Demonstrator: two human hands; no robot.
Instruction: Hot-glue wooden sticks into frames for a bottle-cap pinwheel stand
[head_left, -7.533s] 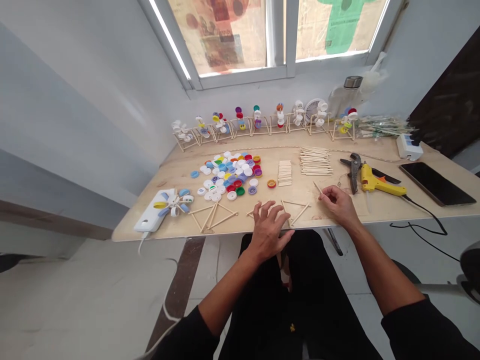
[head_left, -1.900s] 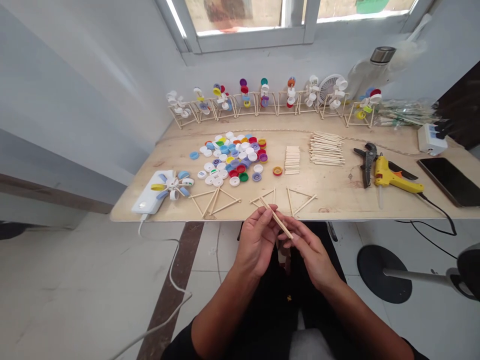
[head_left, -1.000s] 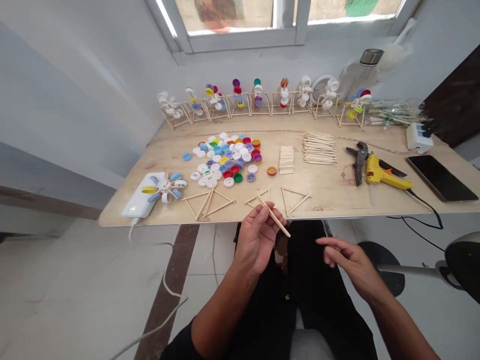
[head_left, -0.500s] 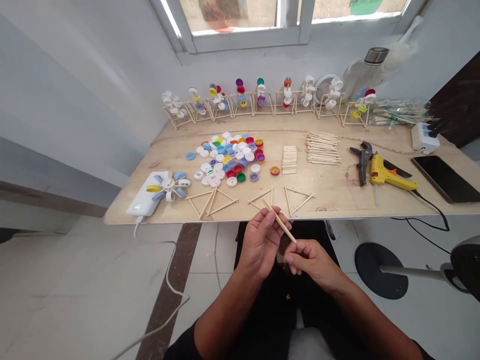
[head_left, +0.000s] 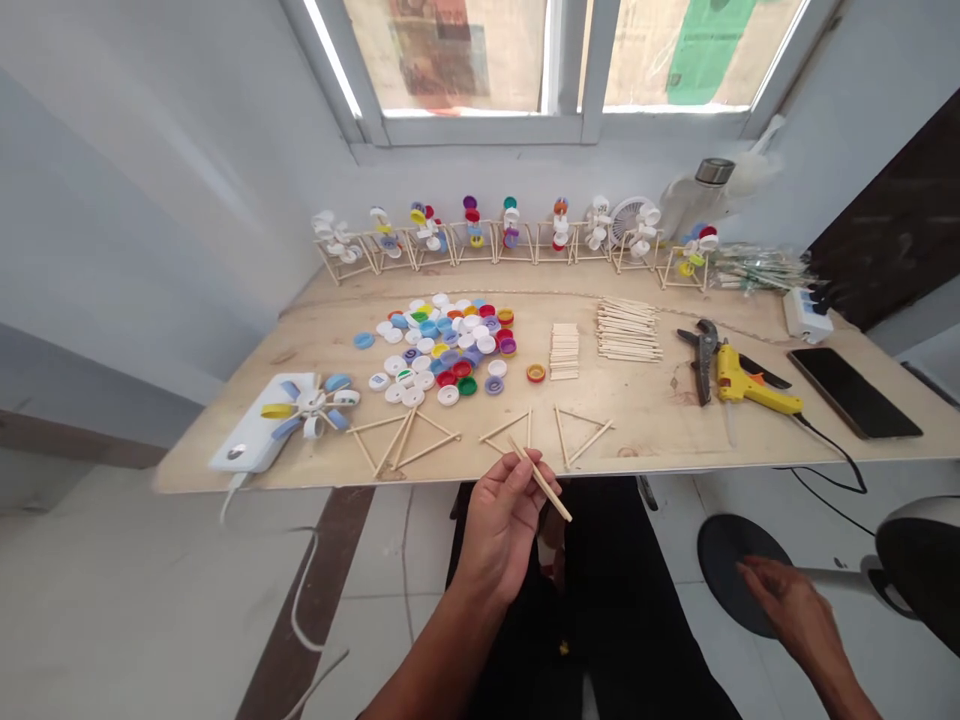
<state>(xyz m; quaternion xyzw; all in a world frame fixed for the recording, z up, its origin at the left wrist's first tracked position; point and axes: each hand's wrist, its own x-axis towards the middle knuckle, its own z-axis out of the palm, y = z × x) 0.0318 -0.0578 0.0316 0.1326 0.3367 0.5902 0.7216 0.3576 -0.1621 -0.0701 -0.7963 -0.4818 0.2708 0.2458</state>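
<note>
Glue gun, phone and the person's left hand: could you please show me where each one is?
Glue gun [head_left: 750,392]: head view, on its yellow handle.
Phone [head_left: 856,393]: head view, on the middle of its dark screen.
Left hand [head_left: 499,530]: head view, on the palm.

From here I have the left hand [head_left: 501,530] at the near centre, palm turned up and towards the right, thumb pinched against bent fingers, its forearm [head_left: 439,645] slanting up from the near side. My right hand [head_left: 793,605] hangs well apart at the near right, fingers loosely curled, pointing left. My legs [head_left: 630,600] show mostly between them.
</note>
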